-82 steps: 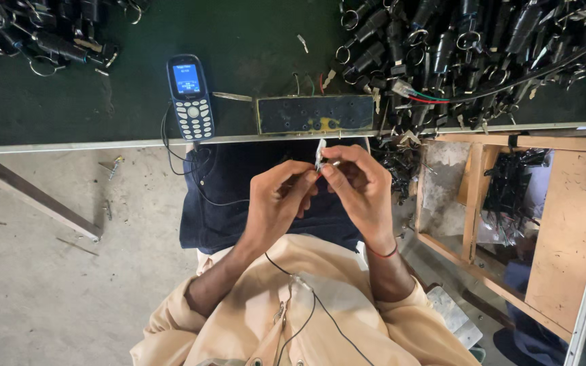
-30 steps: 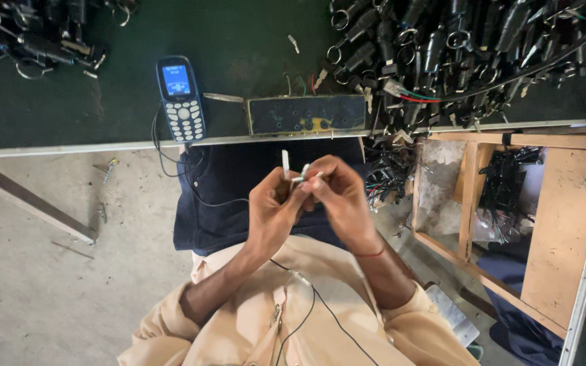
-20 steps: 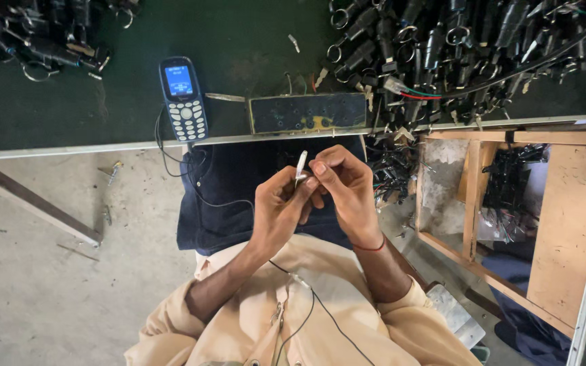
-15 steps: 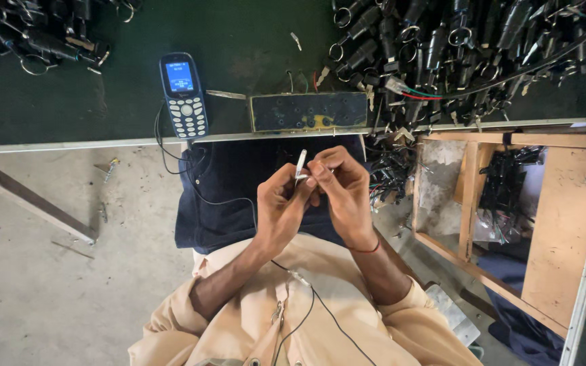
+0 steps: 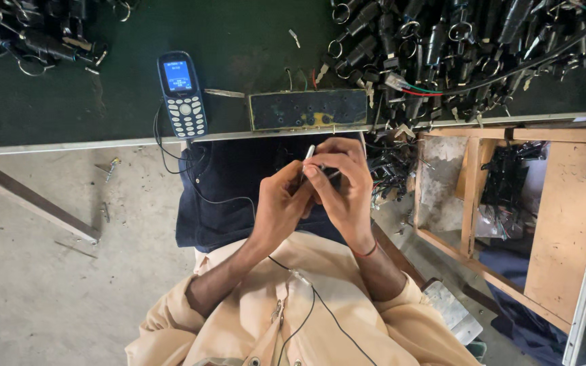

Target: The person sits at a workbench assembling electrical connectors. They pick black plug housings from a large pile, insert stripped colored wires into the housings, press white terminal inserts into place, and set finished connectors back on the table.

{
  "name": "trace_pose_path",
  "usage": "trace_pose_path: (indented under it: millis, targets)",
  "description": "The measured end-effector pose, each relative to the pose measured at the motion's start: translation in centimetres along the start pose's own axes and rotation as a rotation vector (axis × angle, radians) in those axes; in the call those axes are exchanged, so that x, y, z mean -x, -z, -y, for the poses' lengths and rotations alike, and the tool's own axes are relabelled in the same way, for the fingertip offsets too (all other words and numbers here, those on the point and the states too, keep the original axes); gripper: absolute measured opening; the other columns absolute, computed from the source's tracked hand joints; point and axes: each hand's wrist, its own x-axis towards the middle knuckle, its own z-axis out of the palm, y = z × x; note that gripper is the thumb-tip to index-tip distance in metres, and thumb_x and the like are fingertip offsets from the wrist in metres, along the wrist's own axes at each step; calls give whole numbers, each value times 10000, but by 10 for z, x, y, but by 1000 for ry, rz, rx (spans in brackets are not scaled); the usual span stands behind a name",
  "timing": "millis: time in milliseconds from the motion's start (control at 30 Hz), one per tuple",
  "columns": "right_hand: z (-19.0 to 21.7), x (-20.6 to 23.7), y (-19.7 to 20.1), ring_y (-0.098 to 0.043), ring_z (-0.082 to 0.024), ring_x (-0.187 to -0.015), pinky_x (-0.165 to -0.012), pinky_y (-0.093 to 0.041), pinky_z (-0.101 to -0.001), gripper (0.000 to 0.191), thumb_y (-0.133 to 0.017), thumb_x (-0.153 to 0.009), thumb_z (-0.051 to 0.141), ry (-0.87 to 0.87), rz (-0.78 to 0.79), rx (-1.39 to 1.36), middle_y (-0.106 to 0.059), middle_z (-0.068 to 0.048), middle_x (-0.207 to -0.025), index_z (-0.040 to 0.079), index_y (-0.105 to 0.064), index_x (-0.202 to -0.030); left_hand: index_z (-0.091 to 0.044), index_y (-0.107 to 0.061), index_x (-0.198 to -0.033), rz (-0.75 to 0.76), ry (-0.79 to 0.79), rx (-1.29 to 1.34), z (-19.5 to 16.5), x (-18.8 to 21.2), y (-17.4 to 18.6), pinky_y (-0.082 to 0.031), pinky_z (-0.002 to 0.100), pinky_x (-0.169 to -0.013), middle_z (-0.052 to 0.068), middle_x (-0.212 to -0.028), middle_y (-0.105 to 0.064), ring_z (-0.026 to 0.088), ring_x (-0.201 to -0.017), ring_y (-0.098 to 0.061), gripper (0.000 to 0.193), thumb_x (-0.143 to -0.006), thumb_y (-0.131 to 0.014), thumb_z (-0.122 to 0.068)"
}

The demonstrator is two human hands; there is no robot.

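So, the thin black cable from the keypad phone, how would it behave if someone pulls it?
The thin black cable probably is floppy: it hangs in loose curves off the bench edge. Being light, it may drag the keypad phone, which lies near that edge.

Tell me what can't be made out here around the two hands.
- Small pale metal piece, head view: only its tip shows; the left hand and right hand cover the rest.
- Heap of black ringed parts on the dark green bench top: cut off by the top edge.
- Blue keypad phone: screen too small to read.
- Wooden crate: contents in shadow.
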Motion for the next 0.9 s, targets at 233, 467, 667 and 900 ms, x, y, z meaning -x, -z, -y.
trace_pose_path:
  millis: [233, 467, 667, 900]
  targets:
    - [-11, -3, 12, -627, -109, -971, -831, -539, -236, 104, -691, -1030, 63, -248, 58, -327, -614, -90, -1160, -39, -671, -1037, 0, -643, -1013, -24, 33, 194, -2, 2, 5, -411, 213, -448, 75, -765, -724, 40, -529, -560, 87, -1010, -629, -85]
    - [-18, -1, 21, -644, -148, -966, -825, -563, -300, 103, -698, -1019, 41, -469, 170, -624, -607, -88, -1080, -47, -668, -974, 5, -628, -966, -93, -33, 56, 4, 2, 5, -428, 212, -484, 58, -746, -692, 34, -615, -591, 55, -1003, -659, -23]
    - [-28, 2, 27, -659, -184, -942, -769, -614, -363, 100, -688, -1003, 53, -535, 216, -785, -613, -84, -1059, -27, -669, -947, -3, -563, -894, 38, -126, -190, -3, 0, 13, -443, 230, -506, 27, -684, -660, 27, -629, -591, 159, -996, -683, -21]
    - [-35, 16, 17, -627, -178, -1005, -841, -546, -342, 81, -689, -1013, 46, -556, 113, -882, -602, -98, -1111, -2, -687, -947, -5, -574, -877, 54, -72, -182, -5, -2, 7, -450, 220, -506, 7, -670, -647, 20, -627, -593, 165, -993, -688, -32]
